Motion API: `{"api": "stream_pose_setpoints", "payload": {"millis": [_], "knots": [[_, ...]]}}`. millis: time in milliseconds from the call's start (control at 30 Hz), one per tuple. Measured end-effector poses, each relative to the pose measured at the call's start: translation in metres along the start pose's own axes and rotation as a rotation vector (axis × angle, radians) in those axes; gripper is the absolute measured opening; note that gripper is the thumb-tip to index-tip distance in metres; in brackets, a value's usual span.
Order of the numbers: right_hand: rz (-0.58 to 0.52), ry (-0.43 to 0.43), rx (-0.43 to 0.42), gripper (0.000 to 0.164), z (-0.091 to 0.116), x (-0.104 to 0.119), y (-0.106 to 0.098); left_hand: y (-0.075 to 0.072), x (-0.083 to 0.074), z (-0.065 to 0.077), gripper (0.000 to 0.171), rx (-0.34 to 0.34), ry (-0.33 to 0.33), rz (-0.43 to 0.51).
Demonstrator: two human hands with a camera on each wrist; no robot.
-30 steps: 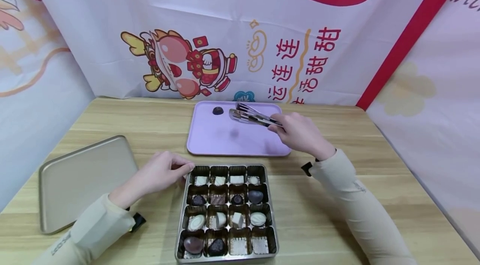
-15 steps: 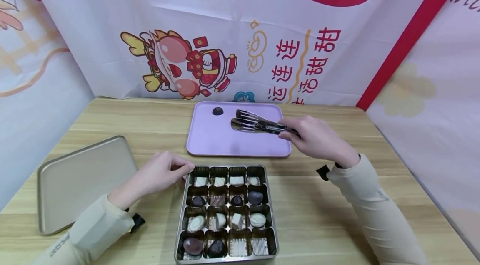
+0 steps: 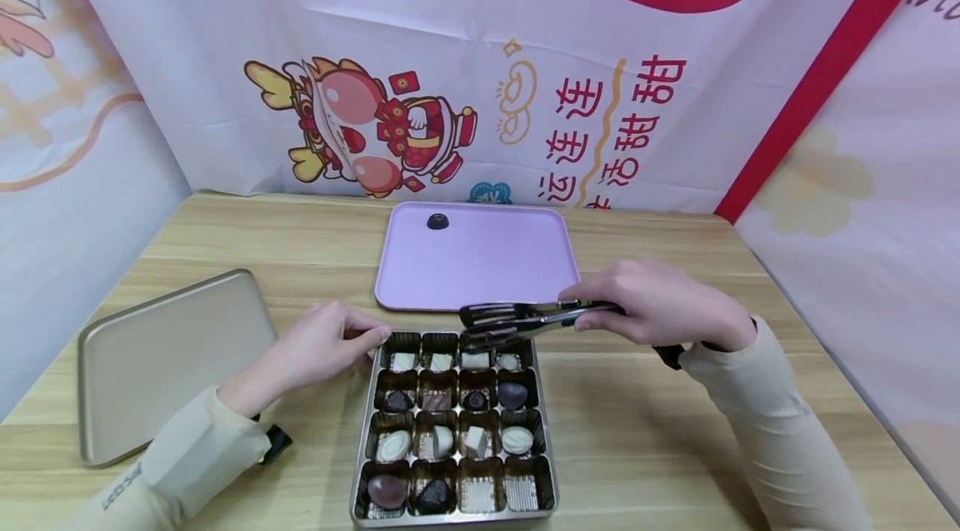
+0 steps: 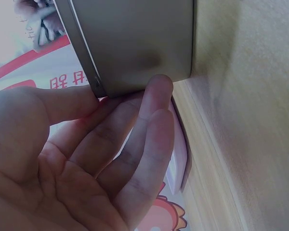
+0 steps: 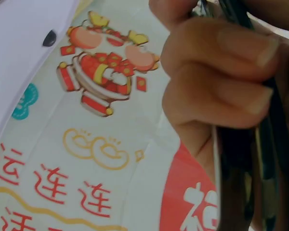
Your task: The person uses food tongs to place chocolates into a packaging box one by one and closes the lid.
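Note:
My left hand (image 3: 322, 352) holds the far left corner of a square metal chocolate box (image 3: 453, 521). In the left wrist view, the thumb touches the rim and fingertips (image 4: 158, 96) lie against the wall. The box's divided insert bears white and dark chocolates; two near-right compartments show a pale ribbed surface. My right hand (image 3: 652, 302) grips metal tongs (image 3: 525, 316), whose slotted ends hang over the box's far compartments. Nothing shows between those ends, though they partly overlap. In the right wrist view, curled fingers (image 5: 216, 91) wrap the tongs' dark handles (image 5: 236, 178).
Behind the box lies a lilac tray (image 3: 480, 264) bearing one dark chocolate (image 3: 438, 221) near its far left corner. A flat metal lid (image 3: 180, 360) rests on the wooden table at left. A printed cloth (image 3: 420, 14) hangs behind the table.
My right hand has brought the tongs from above the lilac tray towards me, over the box's far row. The tongs' ends are closer together. My left hand has stayed at the box corner.

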State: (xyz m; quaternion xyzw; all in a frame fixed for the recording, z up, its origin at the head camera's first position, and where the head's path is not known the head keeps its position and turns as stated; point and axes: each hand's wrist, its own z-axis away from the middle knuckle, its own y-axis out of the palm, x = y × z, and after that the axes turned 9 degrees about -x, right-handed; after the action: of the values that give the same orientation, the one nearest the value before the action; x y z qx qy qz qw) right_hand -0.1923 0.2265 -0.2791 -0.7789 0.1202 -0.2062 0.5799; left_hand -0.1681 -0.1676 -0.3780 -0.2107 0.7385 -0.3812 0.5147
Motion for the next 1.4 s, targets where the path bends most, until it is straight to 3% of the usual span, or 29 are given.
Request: {"api": "stream_pose_setpoints", "payload": {"millis": [200, 633, 1033, 1300, 1400], "knots": [[-0.068, -0.112, 0.016, 0.023, 0.003, 0.02, -0.009, 0.0, -0.001, -0.001, 0.018, -0.003, 0.009, -0.001], [-0.04, -0.26, 0.03, 0.017, 0.006, 0.052, -0.007, 0.0, 0.0, 0.0, 0.018, 0.0, -0.008, 0.004], [-0.005, -0.31, 0.122, 0.024, 0.003, 0.061, 0.001, 0.0, 0.0, -0.001, 0.019, 0.008, -0.011, 0.014], [-0.046, -0.262, 0.157, 0.03, 0.004, 0.056, 0.003, 0.0, 0.0, -0.001, 0.019, 0.005, -0.001, 0.005], [-0.108, -0.244, 0.147, 0.028, 0.003, 0.05, 0.002, 0.0, 0.0, 0.0, 0.019, 0.004, -0.001, 0.0]]}}
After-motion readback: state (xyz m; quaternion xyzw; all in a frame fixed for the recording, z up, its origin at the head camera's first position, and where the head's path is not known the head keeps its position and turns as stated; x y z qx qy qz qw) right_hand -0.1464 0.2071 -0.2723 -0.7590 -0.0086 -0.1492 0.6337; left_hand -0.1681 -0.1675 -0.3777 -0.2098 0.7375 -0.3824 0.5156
